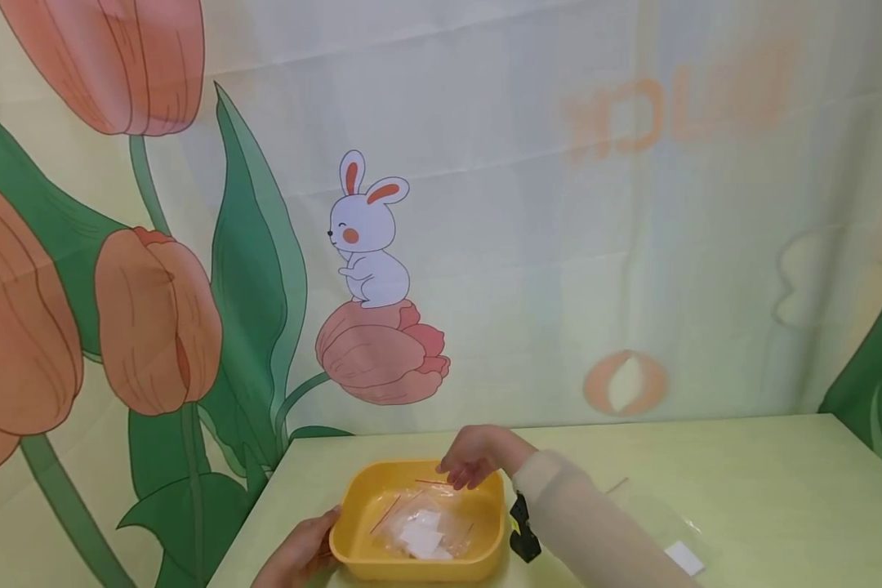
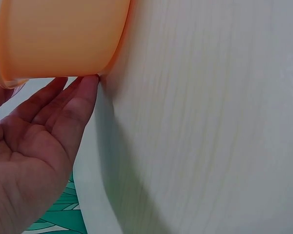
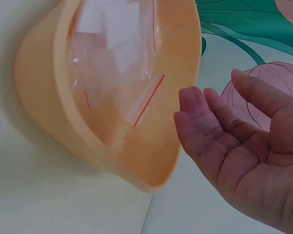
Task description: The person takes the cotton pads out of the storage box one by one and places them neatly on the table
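A yellow plastic basin [image 1: 419,570] stands on the table, with clear zip bags [image 1: 452,523] inside. Red seal lines mark the bags, and white paper pieces [image 1: 420,535] show among them. My left hand [image 1: 305,547] touches the basin's left outer wall; in the left wrist view its fingers [image 2: 80,105] are extended against that wall and the thumb lies near the rim. Above the basin's back right rim hovers my right hand [image 1: 478,457], fingers loosely bent. Nothing shows between them in the right wrist view, where the same hand [image 3: 249,141] has its palm visible.
Right of the basin lies a small black object [image 1: 523,531], partly beside my right sleeve [image 1: 595,523]. Farther right, a clear bag with a white card [image 1: 683,558] lies flat on the pale table [image 1: 779,482]. A curtain [image 1: 514,245] printed with tulips and a rabbit hangs behind.
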{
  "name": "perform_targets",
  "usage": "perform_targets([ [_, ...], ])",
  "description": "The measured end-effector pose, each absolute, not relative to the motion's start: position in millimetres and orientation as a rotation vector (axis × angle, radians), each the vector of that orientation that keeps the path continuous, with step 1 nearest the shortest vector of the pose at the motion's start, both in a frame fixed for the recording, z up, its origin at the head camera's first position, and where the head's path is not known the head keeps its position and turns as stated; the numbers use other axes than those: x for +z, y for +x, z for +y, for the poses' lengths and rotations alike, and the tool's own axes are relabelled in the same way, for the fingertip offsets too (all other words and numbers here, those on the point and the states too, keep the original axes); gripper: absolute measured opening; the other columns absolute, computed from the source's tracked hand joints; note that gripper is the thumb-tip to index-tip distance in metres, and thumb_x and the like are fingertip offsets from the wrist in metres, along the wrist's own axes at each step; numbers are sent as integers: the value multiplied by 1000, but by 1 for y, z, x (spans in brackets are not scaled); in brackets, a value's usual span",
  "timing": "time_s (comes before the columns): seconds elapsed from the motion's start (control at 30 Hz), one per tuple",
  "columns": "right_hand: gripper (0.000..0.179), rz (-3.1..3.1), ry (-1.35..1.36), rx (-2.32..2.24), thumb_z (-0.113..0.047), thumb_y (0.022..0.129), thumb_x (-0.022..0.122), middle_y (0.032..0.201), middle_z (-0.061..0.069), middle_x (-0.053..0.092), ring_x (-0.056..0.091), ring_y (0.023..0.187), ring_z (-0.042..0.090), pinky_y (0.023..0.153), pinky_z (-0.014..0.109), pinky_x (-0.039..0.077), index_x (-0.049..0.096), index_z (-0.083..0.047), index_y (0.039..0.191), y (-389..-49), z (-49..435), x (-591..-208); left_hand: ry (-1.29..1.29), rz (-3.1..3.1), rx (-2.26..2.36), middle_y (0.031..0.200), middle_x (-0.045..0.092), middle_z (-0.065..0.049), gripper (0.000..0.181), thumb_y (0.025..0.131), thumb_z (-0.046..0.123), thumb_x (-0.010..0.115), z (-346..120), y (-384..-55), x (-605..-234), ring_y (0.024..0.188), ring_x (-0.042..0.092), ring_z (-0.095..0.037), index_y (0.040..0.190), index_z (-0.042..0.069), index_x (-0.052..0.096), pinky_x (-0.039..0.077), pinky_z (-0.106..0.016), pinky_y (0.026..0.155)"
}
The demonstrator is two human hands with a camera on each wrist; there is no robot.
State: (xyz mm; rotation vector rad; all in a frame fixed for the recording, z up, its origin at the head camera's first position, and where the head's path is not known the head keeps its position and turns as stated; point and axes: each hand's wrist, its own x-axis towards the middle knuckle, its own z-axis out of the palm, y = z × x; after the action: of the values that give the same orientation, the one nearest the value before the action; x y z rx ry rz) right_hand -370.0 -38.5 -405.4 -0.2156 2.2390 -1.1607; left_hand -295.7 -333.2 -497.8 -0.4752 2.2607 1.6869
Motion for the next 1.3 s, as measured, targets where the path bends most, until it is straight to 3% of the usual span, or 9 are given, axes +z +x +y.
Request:
perform_targets([
  [0.43, 16, 2333, -136, -1058, -15, 92, 76, 91, 14, 71, 71, 85, 26, 88, 36, 62, 70, 0, 93, -355, -50, -429, -455, 2277, 1709, 102, 74, -6, 58, 114, 34, 33, -331, -294, -494, 84, 66, -12, 140, -15, 48, 59, -27, 78],
  [0.8, 19, 2348, -95, -998, -15, 92, 76, 78, 12, 65, 61, 72, 23, 87, 38, 60, 68, 2, 85, -359, -56, -456, -449, 2274, 1709, 107, 75, -9, 58, 114, 34, 32, -334, -294, -496, 86, 66, -12, 142, -15, 48, 59, -28, 80],
  [1.03, 18, 2356, -109, -969, -14, 91, 75, 76, 10, 68, 64, 70, 21, 84, 37, 60, 71, 1, 82, -354, -56, -463, -438, 2272, 1708, 103, 76, -9, 58, 113, 34, 34, -334, -291, -499, 85, 68, -12, 139, -16, 50, 59, -30, 80],
  [1.3, 15, 2398, -44, -1074, -10, 87, 78, 75, 12, 64, 59, 69, 24, 77, 37, 60, 69, 2, 85, -351, -56, -471, -469, 2290, 1676, 107, 75, -8, 57, 114, 32, 32, -332, -294, -496, 86, 66, -12, 142, -15, 47, 59, -29, 82],
])
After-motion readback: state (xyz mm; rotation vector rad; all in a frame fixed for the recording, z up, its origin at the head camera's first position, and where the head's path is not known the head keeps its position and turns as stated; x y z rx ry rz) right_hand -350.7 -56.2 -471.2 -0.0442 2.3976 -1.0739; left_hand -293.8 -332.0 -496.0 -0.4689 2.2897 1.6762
